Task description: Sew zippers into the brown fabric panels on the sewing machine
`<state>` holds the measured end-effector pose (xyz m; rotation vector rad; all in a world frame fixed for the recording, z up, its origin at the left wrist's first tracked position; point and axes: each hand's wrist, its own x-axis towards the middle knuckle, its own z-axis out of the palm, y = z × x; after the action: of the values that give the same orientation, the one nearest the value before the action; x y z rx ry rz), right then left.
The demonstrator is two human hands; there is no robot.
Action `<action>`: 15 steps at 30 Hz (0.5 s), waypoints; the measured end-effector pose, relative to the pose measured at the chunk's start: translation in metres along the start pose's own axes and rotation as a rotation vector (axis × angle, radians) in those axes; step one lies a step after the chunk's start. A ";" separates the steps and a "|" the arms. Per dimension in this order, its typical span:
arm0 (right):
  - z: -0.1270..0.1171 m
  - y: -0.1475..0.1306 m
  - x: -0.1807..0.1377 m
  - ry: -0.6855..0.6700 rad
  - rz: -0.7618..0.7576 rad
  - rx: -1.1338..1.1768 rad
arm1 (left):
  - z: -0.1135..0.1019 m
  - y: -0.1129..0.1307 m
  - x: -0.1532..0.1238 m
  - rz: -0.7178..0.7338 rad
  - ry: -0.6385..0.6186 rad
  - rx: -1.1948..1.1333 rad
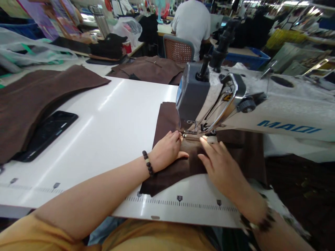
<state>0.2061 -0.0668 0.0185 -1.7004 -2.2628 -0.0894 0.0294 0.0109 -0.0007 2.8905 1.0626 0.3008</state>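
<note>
Brown cloth (193, 164), probably light and limp, is best steadied flat by the sewing machine (274, 104); left hand (167, 148), fingers together, thumb out; right hand (223, 170), fingers apart.

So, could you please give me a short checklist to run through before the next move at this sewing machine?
1. Brown panel under the sewing machine's head: ok.
2. Left hand and right hand on the panel: ok.
3. Fingertips well clear of the needle area: not ok, I'd say; both hands reach close to it.
4. Beaded bracelet on the left wrist clear of the machine: ok.
5. Smartphone apart from that panel: ok, off to the left.
6. Needle threaded: cannot tell, too small.
</note>
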 end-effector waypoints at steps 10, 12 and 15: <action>0.035 -0.004 0.014 -0.053 0.053 0.115 | -0.004 0.000 0.002 0.009 -0.039 0.036; 0.033 -0.004 0.015 -0.067 0.052 0.107 | -0.005 -0.001 0.002 0.013 -0.034 0.035; 0.032 -0.005 0.016 -0.075 0.054 0.104 | -0.005 -0.001 0.002 0.021 -0.039 0.027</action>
<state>0.1906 -0.0460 -0.0066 -1.7359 -2.2311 0.1037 0.0292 0.0128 0.0048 2.9200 1.0391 0.2315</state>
